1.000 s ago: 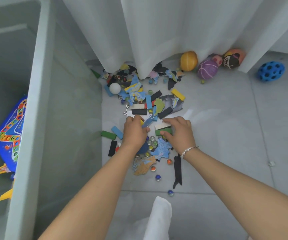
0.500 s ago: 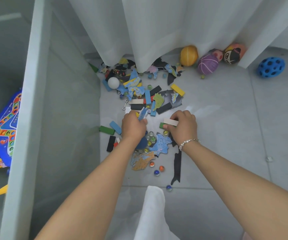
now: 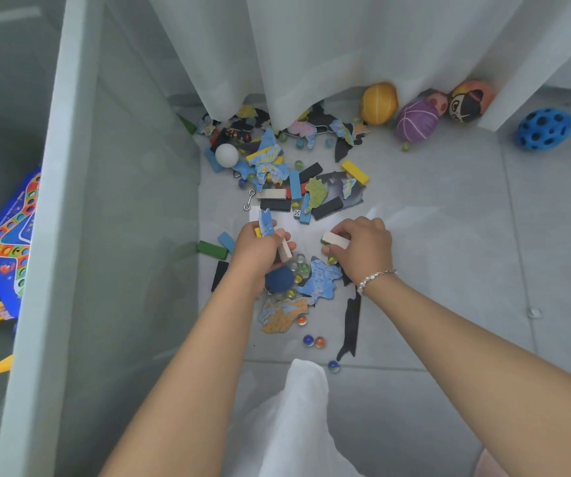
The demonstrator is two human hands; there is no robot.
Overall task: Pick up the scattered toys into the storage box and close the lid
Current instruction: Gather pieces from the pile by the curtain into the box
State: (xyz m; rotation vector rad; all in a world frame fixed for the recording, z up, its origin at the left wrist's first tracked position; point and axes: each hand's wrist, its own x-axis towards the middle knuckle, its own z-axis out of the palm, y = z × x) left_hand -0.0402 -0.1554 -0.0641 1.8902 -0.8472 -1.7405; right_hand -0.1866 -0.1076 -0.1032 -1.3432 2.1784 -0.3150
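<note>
Mid-gather on the floor point(image 3: 449, 235): left hand point(image 3: 260, 247) grips a cream block and a blue puzzle piece point(image 3: 266, 223), right hand point(image 3: 363, 246) pinches another cream block point(image 3: 335, 238). Plenty of marbles and pieces are left scattered. Next I'd carry this handful left over the storage box point(image 3: 67, 201) wall and drop it in.

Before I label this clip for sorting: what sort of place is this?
Probably a home room or play corner: toys scattered on a grey tiled floor, a white curtain hanging to it, a storage box alongside.
</note>
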